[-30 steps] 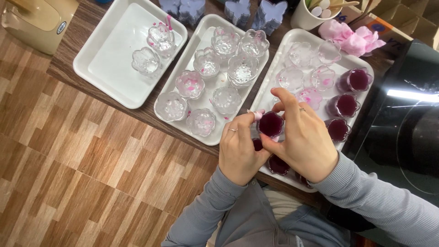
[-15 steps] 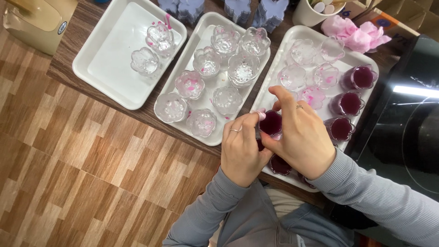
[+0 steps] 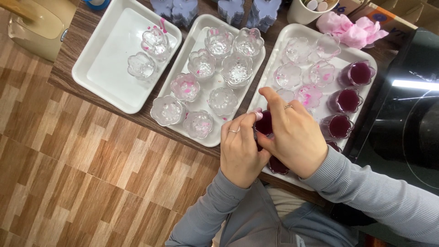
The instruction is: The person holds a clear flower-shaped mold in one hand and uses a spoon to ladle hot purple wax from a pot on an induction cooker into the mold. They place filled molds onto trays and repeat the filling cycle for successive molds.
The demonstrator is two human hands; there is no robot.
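Both my hands close around one small flower-shaped clear cup (image 3: 264, 124) filled with dark purple material, held over the near left corner of the right white tray (image 3: 292, 34). My left hand (image 3: 240, 148) pinches its left side and my right hand (image 3: 292, 132) wraps its right side. Another filled purple cup (image 3: 277, 165) sits just below my hands. Three more filled cups (image 3: 348, 100) stand along the tray's right side. Several empty, pink-stained cups (image 3: 298, 49) fill the tray's far part.
A middle white tray (image 3: 183, 75) holds several empty flower cups (image 3: 222, 100). A left tray (image 3: 107, 59) holds two empty cups. Purple butterfly shapes (image 3: 256, 11), a white mug (image 3: 311, 10) and pink tissue (image 3: 350, 27) line the far edge. A black appliance (image 3: 407, 114) stands right. A wood floor lies below.
My hands and the purple cup have stayed in about the same spot; my fingers have shifted slightly around the cup.
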